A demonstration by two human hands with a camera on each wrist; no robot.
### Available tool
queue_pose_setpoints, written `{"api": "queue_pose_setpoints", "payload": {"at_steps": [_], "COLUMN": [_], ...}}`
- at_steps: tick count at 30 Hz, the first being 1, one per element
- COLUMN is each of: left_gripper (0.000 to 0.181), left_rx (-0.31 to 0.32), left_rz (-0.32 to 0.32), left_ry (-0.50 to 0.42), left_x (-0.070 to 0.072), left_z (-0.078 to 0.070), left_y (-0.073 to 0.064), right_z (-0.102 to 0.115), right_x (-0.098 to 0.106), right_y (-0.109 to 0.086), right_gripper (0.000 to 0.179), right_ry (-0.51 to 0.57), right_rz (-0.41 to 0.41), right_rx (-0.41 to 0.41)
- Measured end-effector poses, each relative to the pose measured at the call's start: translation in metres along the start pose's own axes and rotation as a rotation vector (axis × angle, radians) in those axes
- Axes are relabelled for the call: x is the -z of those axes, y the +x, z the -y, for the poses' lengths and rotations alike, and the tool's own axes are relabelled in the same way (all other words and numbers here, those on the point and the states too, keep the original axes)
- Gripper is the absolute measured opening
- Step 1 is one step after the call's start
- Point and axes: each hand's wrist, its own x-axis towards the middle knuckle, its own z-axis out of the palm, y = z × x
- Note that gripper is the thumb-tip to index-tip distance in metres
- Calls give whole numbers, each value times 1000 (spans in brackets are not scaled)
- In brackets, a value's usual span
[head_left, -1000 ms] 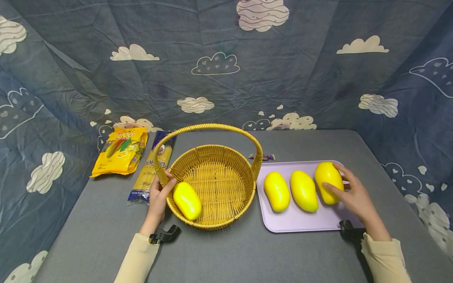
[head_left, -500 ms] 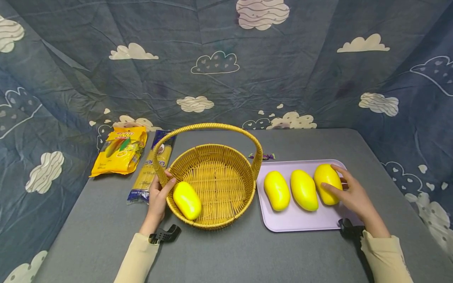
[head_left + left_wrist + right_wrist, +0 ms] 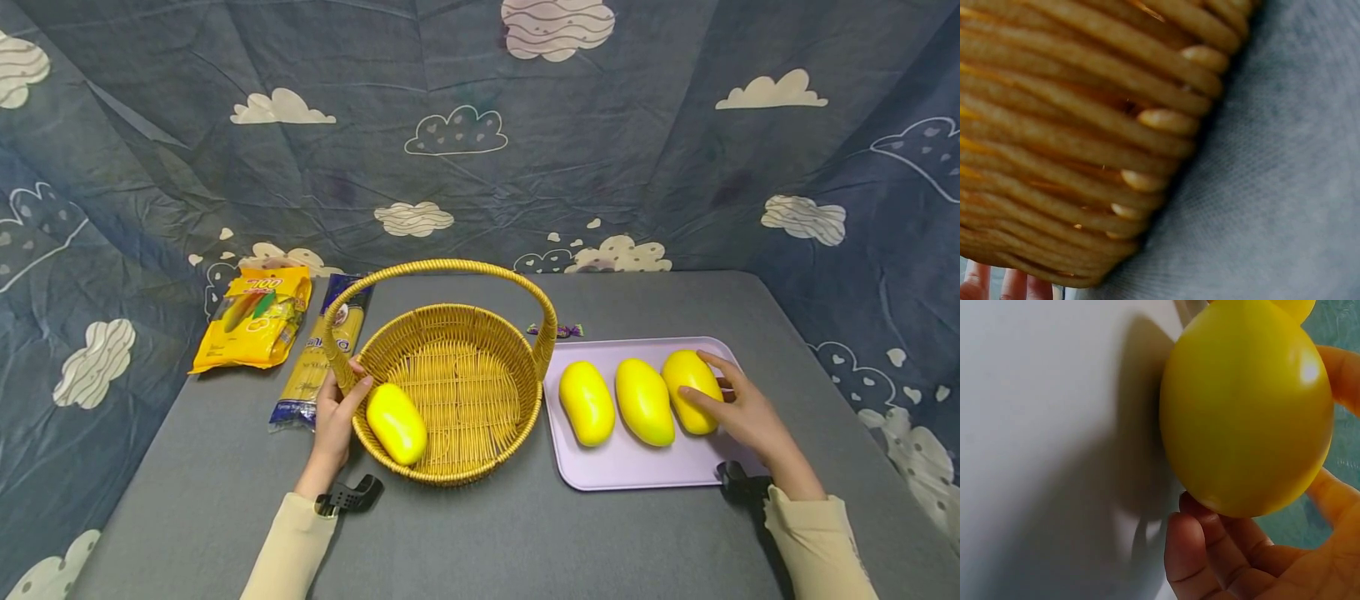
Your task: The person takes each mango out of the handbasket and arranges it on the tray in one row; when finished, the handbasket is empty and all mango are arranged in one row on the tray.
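My left hand (image 3: 335,417) grips the left side of the yellow wicker basket (image 3: 531,408) at the foot of its arched handle, thumb over the rim. Inside the basket, against its left wall, lies a yellow mango (image 3: 397,425). On the right, my right hand (image 3: 750,417) holds the rightmost mango (image 3: 690,392) on a lilac tray (image 3: 622,477), thumb on the near side and fingers round the far side. Two more mangoes, the left one (image 3: 587,404) and the middle one (image 3: 645,402), lie beside it. The right wrist view shows the held mango (image 3: 1247,412) between thumb and fingers.
Left of the basket lie a yellow candy bag (image 3: 251,321) and a blue-ended pack of spaghetti (image 3: 318,362). A small purple-wrapped candy (image 3: 567,331) is behind the tray. A grey cloth (image 3: 480,542) covers the table, and a cloud-patterned curtain (image 3: 465,192) hangs behind it.
My right hand and the rightmost mango have shifted slightly left, bringing that mango closer to the middle one. My left hand and the basket have stayed in place.
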Motion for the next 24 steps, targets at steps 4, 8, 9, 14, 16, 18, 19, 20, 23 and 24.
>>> {"api": "queue_pose_setpoints", "payload": {"at_steps": [4,8,9,14,16,18,19,20,23,24], "left_gripper": [28,27,27,26,25,24,24,24,23,22], "left_rx": [3,3,4,16,19,20,20,21,20,20], "left_rz": [5,2,1,-11,-13,-12,-11,-10,-9,-11], "left_ry": [1,1,2,8,10,11,9,8,3,2], "left_x": [0,0,0,0,0,0,0,0,0,0], "left_z": [-1,-1,-1,0,0,0,-1,-1,-1,-1], "left_y": [0,-1,0,-1,-1,-1,-1,-1,0,0], "right_z": [0,0,0,0,-1,-1,-1,-1,0,0], "right_x": [0,0,0,0,0,0,0,0,1,1], "right_y": [0,1,1,1,1,1,1,0,-1,-1], "right_gripper": [84,85,85,85,86,86,86,86,86,86], "right_ry": [5,4,4,1,-1,-1,1,1,3,3], "right_rz": [11,14,16,22,22,25,27,28,33,33], "right_rx": [0,-7,-10,-23,-24,-26,-25,-27,-29,-30]}}
